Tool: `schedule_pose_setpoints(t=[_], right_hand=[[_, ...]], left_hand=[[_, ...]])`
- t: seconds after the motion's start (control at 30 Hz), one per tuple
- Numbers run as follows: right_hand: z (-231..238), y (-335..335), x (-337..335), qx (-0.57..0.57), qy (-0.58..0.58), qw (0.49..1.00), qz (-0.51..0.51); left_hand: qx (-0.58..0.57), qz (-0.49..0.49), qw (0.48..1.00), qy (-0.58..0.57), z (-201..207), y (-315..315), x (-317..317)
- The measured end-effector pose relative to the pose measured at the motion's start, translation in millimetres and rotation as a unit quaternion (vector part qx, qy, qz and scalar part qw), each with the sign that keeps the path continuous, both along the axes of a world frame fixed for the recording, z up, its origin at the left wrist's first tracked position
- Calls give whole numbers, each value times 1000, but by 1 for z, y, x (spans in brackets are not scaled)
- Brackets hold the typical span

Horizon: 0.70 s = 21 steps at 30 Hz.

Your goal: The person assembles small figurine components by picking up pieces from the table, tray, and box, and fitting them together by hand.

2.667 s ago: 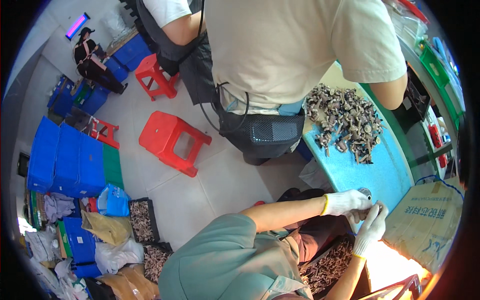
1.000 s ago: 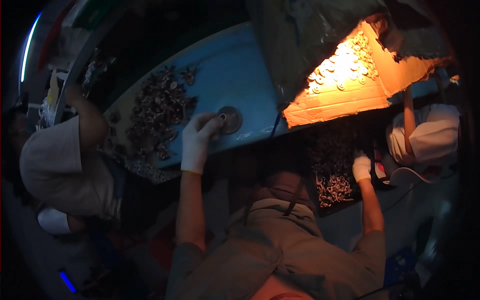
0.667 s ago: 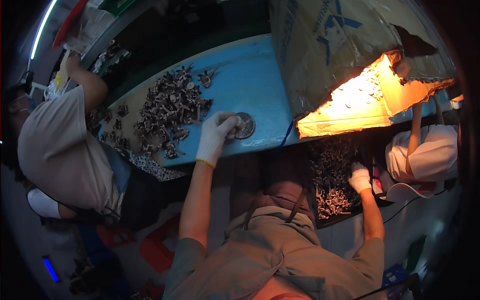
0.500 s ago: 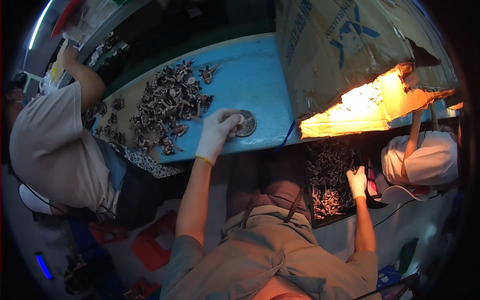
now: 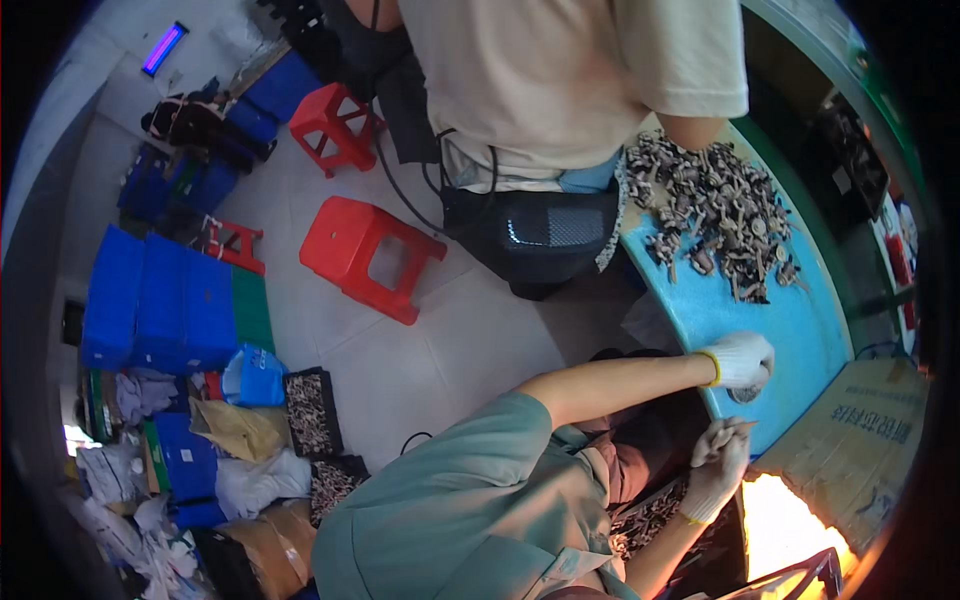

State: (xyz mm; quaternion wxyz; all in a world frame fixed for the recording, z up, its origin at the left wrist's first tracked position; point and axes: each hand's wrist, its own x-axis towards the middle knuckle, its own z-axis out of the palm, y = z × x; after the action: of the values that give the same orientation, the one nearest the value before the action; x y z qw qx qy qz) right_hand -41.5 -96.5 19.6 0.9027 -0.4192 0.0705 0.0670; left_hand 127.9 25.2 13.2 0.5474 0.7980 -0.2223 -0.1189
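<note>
At the edge of the blue tabletop [image 5: 695, 305], my left hand [image 5: 743, 360] in a white glove is closed, fingers curled down over a round grey disc [image 5: 742, 395]. What those fingers hold is hidden. Close beside it, my right hand [image 5: 718, 468], also gloved, pinches a small brownish piece [image 5: 742, 426] at its fingertips. Below the right forearm, a dark tray of small parts [image 5: 640, 525] shows in part beside my lap. Farther along the table lies a heap of small brown and grey parts [image 5: 720, 215].
A torn cardboard box [image 5: 880, 420] with a bright glowing opening [image 5: 785, 525] borders my right hand. A co-worker [image 5: 540, 90] sits by the heap. Red stools [image 5: 365, 250], blue crates [image 5: 160, 300], bags [image 5: 262, 485] and a parts tray [image 5: 312, 412] occupy the floor.
The view has swung round toward the left, bringing the floor into sight. My right hand has left the parts tray and come up close to my left hand, which stays by the disc.
</note>
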Motion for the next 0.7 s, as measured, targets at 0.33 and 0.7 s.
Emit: schedule_pose_setpoints(t=[0.33, 0.7], right_hand=[[25, -26, 86, -576, -14, 804, -150], [30, -48, 94, -760, -69, 642, -79]], left_hand=[[-66, 0, 994, 84, -4, 4, -1], [-24, -9, 999, 47, 0, -4, -1]])
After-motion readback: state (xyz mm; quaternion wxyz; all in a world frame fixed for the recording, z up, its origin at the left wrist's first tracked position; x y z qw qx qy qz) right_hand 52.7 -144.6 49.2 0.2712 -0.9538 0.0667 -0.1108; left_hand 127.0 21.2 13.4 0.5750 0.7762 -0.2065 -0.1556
